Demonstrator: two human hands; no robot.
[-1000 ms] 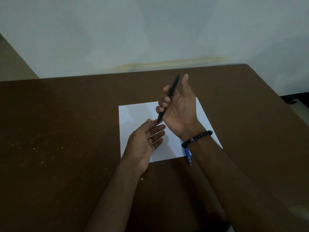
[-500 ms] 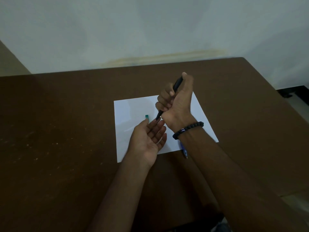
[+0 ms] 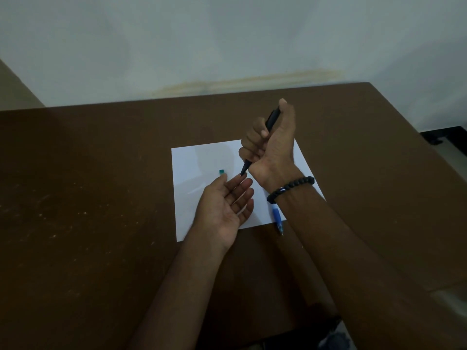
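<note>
My right hand [image 3: 271, 145] grips a black pen [image 3: 271, 120] in a fist above a white sheet of paper [image 3: 197, 162], thumb over the pen's top end. The pen's tip [image 3: 243, 171] points down and meets the fingertips of my left hand [image 3: 225, 205]. That hand lies palm up over the sheet's near half, fingers straight and holding nothing. A small teal piece [image 3: 221, 171] sits on the paper just beyond the left fingertips. A black bead bracelet [image 3: 290, 189] circles my right wrist.
A blue pen [image 3: 277, 217] lies at the sheet's near right edge, partly under my right forearm. The brown table [image 3: 88, 198] spreads wide to the left and right. A pale wall [image 3: 227, 34] stands behind its far edge; the table's right edge drops to the floor.
My right fingers have curled round the black pen into a fist with the thumb on top. The small teal piece has come into sight on the paper. My left hand stayed palm up.
</note>
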